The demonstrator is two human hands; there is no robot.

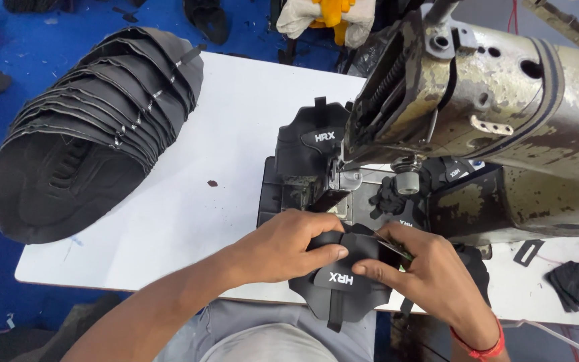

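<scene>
Black foam shoe-upper pieces lie nested in a long fanned stack (pixel 95 134) at the far left of the white tabletop (pixel 189 214), well apart from where I am working. Nearer the middle, my left hand (pixel 283 245) has its grip closed on the left edge of a black padded tongue piece (pixel 340 285), thumb pressed on top beside the white printed logo. My right hand (pixel 430 278) pinches the same piece from the right, fingers curled over its upper edge. The piece sits at the near edge of the tabletop, just in front of the sewing machine bed (pixel 303 188), part of it hanging over my lap.

To do this well, I judge that I should keep the edges flush between both thumbs and hold the piece flat, so that no layer slips before it meets the presser foot (pixel 346 181).

Behind the hands, another logo-printed tongue piece (pixel 316 137) rests on the bed, touching the worn metal machine head (pixel 490 100), which overhangs the work and hides the needle area. Further right, more black pieces (pixel 447 171) lie under the arm and a small black scrap (pixel 574 285) sits near the tabletop's right edge. Yellow-and-white gloves (pixel 326 17) lie beyond the machine.
</scene>
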